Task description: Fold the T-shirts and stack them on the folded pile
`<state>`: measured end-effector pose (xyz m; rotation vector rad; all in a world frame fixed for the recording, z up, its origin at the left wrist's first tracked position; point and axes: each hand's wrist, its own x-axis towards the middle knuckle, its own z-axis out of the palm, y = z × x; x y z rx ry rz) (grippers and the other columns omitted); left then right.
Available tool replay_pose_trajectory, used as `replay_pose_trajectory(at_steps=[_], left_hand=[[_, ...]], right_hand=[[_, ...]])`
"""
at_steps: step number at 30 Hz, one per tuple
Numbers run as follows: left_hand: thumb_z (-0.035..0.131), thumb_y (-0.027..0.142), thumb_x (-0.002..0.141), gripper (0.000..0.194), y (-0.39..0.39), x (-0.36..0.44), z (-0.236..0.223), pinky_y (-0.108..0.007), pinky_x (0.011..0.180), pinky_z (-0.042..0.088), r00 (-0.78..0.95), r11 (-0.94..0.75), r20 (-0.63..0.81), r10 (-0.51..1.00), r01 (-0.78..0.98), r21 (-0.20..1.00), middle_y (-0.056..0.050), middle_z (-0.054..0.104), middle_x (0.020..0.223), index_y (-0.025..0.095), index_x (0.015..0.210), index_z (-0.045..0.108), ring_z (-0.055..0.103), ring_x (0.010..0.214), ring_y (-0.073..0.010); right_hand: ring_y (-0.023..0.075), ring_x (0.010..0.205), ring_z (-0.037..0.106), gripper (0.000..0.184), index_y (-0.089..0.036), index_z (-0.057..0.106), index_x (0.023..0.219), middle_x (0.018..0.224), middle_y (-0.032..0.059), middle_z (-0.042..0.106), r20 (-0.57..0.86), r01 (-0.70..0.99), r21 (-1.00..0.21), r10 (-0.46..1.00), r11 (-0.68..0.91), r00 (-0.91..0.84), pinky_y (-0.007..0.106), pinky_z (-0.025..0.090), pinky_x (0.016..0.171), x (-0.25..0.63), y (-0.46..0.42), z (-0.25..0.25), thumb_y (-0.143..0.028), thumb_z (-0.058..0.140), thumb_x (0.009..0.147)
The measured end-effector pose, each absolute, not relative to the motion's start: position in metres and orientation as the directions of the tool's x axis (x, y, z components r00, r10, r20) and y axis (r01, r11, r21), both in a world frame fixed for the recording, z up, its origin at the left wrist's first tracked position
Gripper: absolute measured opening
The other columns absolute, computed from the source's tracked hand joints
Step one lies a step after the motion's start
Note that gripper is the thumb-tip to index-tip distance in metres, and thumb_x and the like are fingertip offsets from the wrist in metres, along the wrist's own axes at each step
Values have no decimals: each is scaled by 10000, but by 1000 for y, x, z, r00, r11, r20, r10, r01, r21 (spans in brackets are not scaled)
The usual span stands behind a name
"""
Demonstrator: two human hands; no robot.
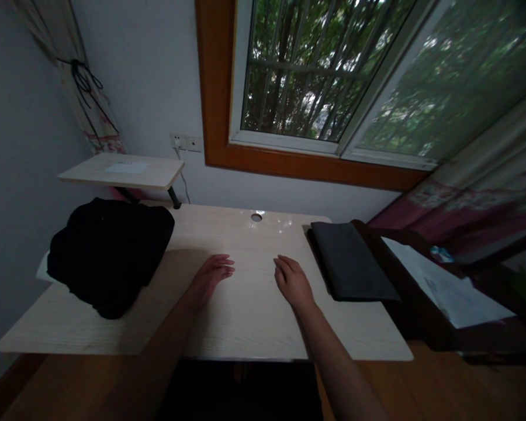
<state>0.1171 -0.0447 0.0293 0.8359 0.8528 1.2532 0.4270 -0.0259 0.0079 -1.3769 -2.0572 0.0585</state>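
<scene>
1. The black garment (109, 251) lay bunched on the left of the desk, broader from side to side than front to back, one rounded fold pointing at the near edge; its folds hid any clear long axis. A white edge (42, 268) showed at its left.
2. My left hand (211, 278) was just right of the garment, released, fingers loosely bent and pointing right; I can't tell whether it touched the desktop.
3. My right hand (293, 280) was released too, fingers softly curled and pointing forward and left, well apart from the left.
4. The dark grey folder (350, 260) lay flat near that hand, on the desk's right side. Its long axis seemed to run from my side toward the window, the far end slanting left.
5. The pale wood-grain desk (245, 327) spread beneath all these, with a raised shelf (81, 169) at back left bearing a white paper (127, 168), and a round cable hole (256, 217) at the back.
6. Behind, left to right, were a tied curtain (65, 64), a wall socket (185, 142) with a white cord, and an orange-brown framed window (307, 76) showing bars and green foliage.
7. At far right, papers (438, 280) lay on dark furniture (477, 339), below a second curtain (486, 181) with a pink lower band.
</scene>
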Motion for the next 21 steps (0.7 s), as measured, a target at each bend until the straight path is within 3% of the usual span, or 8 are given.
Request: replay_pose_trajectory(at_steps=[3,6,8,10,12,15,17,21], left_hand=[[801,321,757,381,-41,98,36,-422,941,528,70,21,1,998,-317,948,-102,745,1126,202,1110,720,706,956,-232],[736,364,802,304,-36,63,52,-421,935,531,-31,-123,122,992,-32,992,-94,743,1101,207,1063,728,700,974,-245],[681,354,834,261,-34,30,72,-420,985,507,-119,-229,273,955,293,928,-85,735,1100,215,1048,734,680,1028,-246],[622,345,874,245,-34,-7,97,-422,1068,455,-151,-257,433,889,618,743,-80,719,1156,216,1049,736,642,1116,-238],[561,337,924,288,-35,-47,120,-433,1119,411,-196,-168,542,817,818,550,-85,694,1234,197,1124,715,602,1200,-228],[575,388,928,358,-35,-107,142,-489,1162,346,-250,20,621,743,935,353,-99,657,1318,181,1196,688,546,1279,-248],[598,483,911,497,-32,-144,145,-584,1173,284,-320,182,620,716,943,277,-154,608,1380,152,1279,644,487,1340,-311],[647,658,812,932,-23,-196,132,-678,1053,371,-451,371,445,773,892,260,-289,543,1406,16,1454,437,500,1272,-405]], right_hand=[[299,1228,597,357,-257,677,1293,1323,99,663,484,818,-368,842,441,-236,537,503,1091,428,-26,7,-268,505,980],[295,1232,590,342,-231,689,1269,1332,111,655,462,837,-343,852,427,-246,519,495,1100,428,-26,7,-257,507,980],[289,1230,589,341,-214,693,1263,1329,121,654,453,846,-328,856,421,-251,506,491,1104,427,-26,8,-246,506,979],[283,1227,591,343,-203,697,1257,1319,124,657,460,850,-320,853,419,-248,493,488,1106,426,-27,9,-233,505,975],[280,1227,591,347,-201,699,1257,1312,124,661,471,850,-317,848,421,-244,483,488,1105,425,-27,9,-224,507,969],[279,1220,594,350,-211,704,1256,1304,121,667,477,850,-321,847,418,-236,481,491,1101,425,-27,10,-219,512,964],[281,1212,597,348,-212,707,1253,1301,123,668,473,852,-323,850,413,-233,485,494,1094,425,-27,11,-222,510,967],[282,1208,592,342,-197,706,1249,1298,130,666,464,857,-318,855,406,-233,480,494,1090,425,-26,10,-228,509,971]])
